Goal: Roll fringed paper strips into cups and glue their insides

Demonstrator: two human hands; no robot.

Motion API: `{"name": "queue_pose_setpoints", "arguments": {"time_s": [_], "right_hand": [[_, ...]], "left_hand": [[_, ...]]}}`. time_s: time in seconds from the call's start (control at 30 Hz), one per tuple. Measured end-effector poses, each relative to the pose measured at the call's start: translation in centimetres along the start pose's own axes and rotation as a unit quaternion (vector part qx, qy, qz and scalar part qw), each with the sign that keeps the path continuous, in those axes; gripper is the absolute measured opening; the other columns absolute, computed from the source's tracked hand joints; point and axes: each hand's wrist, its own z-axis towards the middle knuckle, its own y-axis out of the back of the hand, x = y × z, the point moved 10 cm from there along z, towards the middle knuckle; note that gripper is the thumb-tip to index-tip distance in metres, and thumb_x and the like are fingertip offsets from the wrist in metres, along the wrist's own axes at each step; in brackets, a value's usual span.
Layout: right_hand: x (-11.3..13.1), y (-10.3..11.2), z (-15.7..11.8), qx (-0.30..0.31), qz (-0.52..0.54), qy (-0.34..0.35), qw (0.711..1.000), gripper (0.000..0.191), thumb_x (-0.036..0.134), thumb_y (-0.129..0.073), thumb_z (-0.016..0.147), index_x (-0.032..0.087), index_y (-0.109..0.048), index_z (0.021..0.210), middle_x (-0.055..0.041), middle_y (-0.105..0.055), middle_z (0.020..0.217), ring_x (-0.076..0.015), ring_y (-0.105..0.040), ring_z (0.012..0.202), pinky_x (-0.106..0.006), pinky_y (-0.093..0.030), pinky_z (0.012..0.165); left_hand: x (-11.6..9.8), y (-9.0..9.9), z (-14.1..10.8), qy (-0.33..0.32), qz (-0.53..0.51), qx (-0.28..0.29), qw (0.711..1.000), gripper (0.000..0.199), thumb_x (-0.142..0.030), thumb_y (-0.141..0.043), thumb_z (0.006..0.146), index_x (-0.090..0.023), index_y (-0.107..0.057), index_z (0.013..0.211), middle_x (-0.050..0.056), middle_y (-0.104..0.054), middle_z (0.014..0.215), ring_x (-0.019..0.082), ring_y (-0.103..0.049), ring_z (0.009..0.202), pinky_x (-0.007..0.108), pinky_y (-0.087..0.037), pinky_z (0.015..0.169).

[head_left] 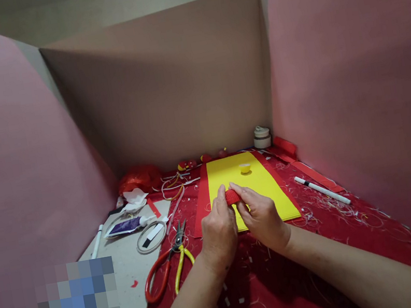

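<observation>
A small red ribbed piece [231,197], perhaps rolled or coiled strip, is pinched between my two hands. My left hand [219,225] is closed on its left side, thumb and fingers pressed together. From the right, my right hand [260,213] grips it between thumb and fingertips. Below them lies a stack of yellow sheets [276,197] on red sheets [202,210]. A little yellow cup-shaped piece [245,169] with a pale top sits on the yellow sheets, beyond my hands. Scissors [178,240] with one red and one yellow handle lie left of my left hand.
On the grey board [122,278] at left are a purple-and-white tube [125,227], a strip coil [152,237] and a white pen [97,241]. A white marker [322,190] lies at right among thread scraps. A lidded jar [261,137] stands at the back. Pink panels flank the table.
</observation>
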Motion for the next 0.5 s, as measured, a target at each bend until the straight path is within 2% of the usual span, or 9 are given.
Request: {"name": "queue_pose_setpoints", "arguments": {"time_s": [0.13,0.27,0.4,0.5], "right_hand": [[-0.15,0.03,0.08,0.000,0.008,-0.008,1.000,0.040,0.005,-0.040,0.081,0.014,-0.056,0.117,-0.0116,-0.069,0.100,-0.0192,-0.066,0.092,-0.034,-0.054,0.083],[-0.08,0.04,0.10,0.001,0.013,-0.002,1.000,0.041,0.004,-0.040,0.081,0.012,-0.056,0.118,-0.0133,-0.068,0.101,-0.0200,-0.065,0.093,-0.034,-0.054,0.083],[0.02,-0.05,0.08,0.006,0.013,-0.002,1.000,0.046,0.005,-0.040,0.080,0.016,-0.053,0.123,-0.0110,-0.068,0.103,-0.0203,-0.065,0.094,-0.035,-0.054,0.084],[-0.27,-0.08,0.06,0.005,0.018,-0.023,1.000,0.045,0.006,-0.041,0.080,0.015,-0.053,0.123,-0.0112,-0.068,0.105,-0.0206,-0.065,0.096,-0.035,-0.054,0.085]], "left_hand": [[-0.17,0.08,0.00,-0.011,0.009,0.001,1.000,0.039,-0.014,-0.030,0.089,-0.010,-0.039,0.127,0.014,-0.067,0.101,0.017,-0.068,0.082,0.025,-0.055,0.071],[-0.64,0.48,0.01,-0.034,0.007,-0.018,0.999,0.040,-0.013,-0.030,0.089,-0.008,-0.037,0.128,0.016,-0.068,0.100,0.019,-0.068,0.084,0.027,-0.055,0.073],[-0.55,0.88,0.08,-0.027,-0.016,-0.031,0.999,0.041,-0.014,-0.031,0.090,-0.008,-0.035,0.130,0.018,-0.064,0.109,0.020,-0.067,0.089,0.027,-0.056,0.072],[-0.30,0.99,0.15,-0.015,-0.050,-0.028,0.998,0.039,-0.016,-0.029,0.091,-0.008,-0.038,0.127,0.018,-0.065,0.108,0.020,-0.067,0.090,0.026,-0.056,0.070]]}}
